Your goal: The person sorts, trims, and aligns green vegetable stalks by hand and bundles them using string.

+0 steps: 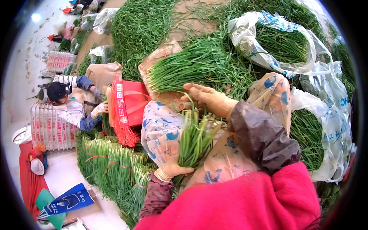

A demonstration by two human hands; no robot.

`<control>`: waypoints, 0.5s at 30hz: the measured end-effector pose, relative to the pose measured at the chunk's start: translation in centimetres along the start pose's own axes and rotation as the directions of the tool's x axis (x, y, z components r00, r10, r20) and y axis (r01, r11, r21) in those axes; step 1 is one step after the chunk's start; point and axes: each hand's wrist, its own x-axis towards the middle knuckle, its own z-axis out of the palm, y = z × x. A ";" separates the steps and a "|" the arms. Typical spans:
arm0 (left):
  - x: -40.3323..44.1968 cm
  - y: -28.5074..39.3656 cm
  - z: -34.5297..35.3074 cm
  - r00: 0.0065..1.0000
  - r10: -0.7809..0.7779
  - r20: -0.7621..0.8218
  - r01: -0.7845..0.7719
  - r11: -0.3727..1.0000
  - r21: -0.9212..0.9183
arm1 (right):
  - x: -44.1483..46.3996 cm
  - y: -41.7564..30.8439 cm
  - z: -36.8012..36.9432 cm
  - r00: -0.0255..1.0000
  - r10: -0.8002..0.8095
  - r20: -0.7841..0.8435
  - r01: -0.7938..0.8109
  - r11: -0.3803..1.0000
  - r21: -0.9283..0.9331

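Note:
My left hand point(172, 171), in a pale glove, grips the lower part of a bunch of green stalks point(193, 142) above my lap. My right hand point(210, 100), also gloved, is just above the cut ends of that bunch, its fingers stretched out; whether it touches the stalks is hard to tell. Beyond it, a loose pile of long green stalks point(191, 65) lies on a brown board point(143, 69). A patterned plastic cover point(163, 128) lies over my legs.
Left of my knees are a red box point(134, 102) with red ties point(126, 134) and rows of tied bunches point(111, 165). A co-worker point(69, 99) sits further left. Plastic bags of greens point(281, 44) stand on the right. Blue fan-shaped card point(71, 201) lower left.

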 end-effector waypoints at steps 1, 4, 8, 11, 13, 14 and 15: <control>0.3 0.1 0.3 0.999 0.020 0.024 -0.023 0.994 0.109 | 0.0 -0.2 0.8 0.996 -0.064 -0.069 0.059 0.995 -0.077; 0.4 0.8 0.9 0.990 -0.116 0.077 0.115 0.993 0.019 | 0.5 -0.6 0.9 0.964 -0.142 -0.226 0.082 0.963 -0.257; 0.3 -0.6 0.0 0.996 -0.071 0.055 0.069 0.997 0.035 | 0.1 -2.7 -0.4 0.849 -0.342 -0.404 0.187 0.908 -0.375; 0.3 -0.1 -0.2 0.995 -0.066 0.078 0.059 0.995 0.082 | 0.1 -5.5 -3.0 0.686 -0.510 -0.519 0.313 0.850 -0.423; 0.1 0.1 -0.3 0.985 -0.119 0.128 0.116 0.993 0.029 | -0.8 -9.0 -6.1 0.551 -0.569 -0.610 0.177 0.794 -0.582; -0.1 -0.1 -0.4 0.984 -0.123 0.126 0.121 0.992 0.024 | -1.0 -10.4 -8.1 0.458 -0.626 -0.631 0.238 0.770 -0.592; -0.3 -0.3 -0.7 0.980 -0.139 0.142 0.136 0.990 0.033 | -1.1 -11.8 -8.3 0.315 -0.648 -0.693 0.364 0.757 -0.542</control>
